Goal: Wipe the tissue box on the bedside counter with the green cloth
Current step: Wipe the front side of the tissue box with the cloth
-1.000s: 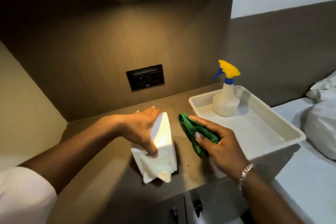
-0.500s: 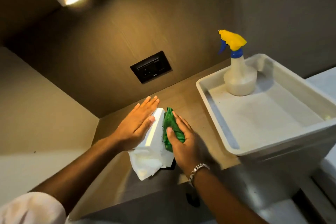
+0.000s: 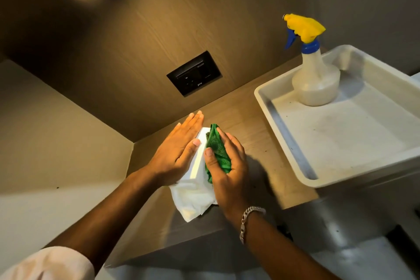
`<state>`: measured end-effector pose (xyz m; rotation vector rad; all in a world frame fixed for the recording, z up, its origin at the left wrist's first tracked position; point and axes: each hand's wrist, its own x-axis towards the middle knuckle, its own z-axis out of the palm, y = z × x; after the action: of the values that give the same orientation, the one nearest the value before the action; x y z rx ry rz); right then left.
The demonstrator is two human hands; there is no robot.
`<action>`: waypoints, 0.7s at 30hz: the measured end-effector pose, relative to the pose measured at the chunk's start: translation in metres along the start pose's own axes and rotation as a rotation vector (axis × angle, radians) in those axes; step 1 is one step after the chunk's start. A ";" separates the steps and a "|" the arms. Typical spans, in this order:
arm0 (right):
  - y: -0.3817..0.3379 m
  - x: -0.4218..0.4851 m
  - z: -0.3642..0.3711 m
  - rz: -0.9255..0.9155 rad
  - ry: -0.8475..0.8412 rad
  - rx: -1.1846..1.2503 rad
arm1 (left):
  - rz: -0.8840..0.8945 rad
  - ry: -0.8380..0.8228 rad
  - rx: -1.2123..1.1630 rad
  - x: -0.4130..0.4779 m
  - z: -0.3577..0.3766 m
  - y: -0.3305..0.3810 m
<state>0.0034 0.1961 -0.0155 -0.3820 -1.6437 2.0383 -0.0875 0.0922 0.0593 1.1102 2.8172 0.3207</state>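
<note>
Fingers (image 3: pixel 193 124) of the left hand (image 3: pixel 176 154) are lying flat and open against the left side of the tissue box (image 3: pixel 197 161), at the centre of the frame on the bench (image 3: pixel 245 120). Right hand (image 3: pixel 227 166) is gripping the green cloth (image 3: pixel 218 150), pressing it against the box's right side. At the right, a spray bottle (image 3: pixel 314 75) is standing in a white tray (image 3: pixel 284 134). A socket (image 3: pixel 194 76) is sitting above.
</note>
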 end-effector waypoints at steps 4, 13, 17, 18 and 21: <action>0.010 -0.018 0.004 -0.156 0.014 -0.073 | 0.009 0.023 -0.016 0.001 0.001 -0.004; 0.034 -0.065 0.001 -0.214 -0.007 -0.220 | 0.046 0.042 0.010 0.002 0.005 -0.010; 0.034 -0.091 -0.003 -0.136 0.029 -0.295 | 0.069 0.071 0.005 0.002 0.007 -0.012; 0.031 -0.093 -0.004 -0.116 0.012 -0.382 | 0.069 0.075 0.003 0.003 0.008 -0.013; 0.010 -0.097 -0.010 -0.077 -0.083 -0.739 | 0.066 0.078 0.010 -0.001 0.007 -0.013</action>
<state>0.0874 0.1509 -0.0357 -0.4677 -2.3865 1.3395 -0.0944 0.0831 0.0491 1.2212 2.8562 0.3637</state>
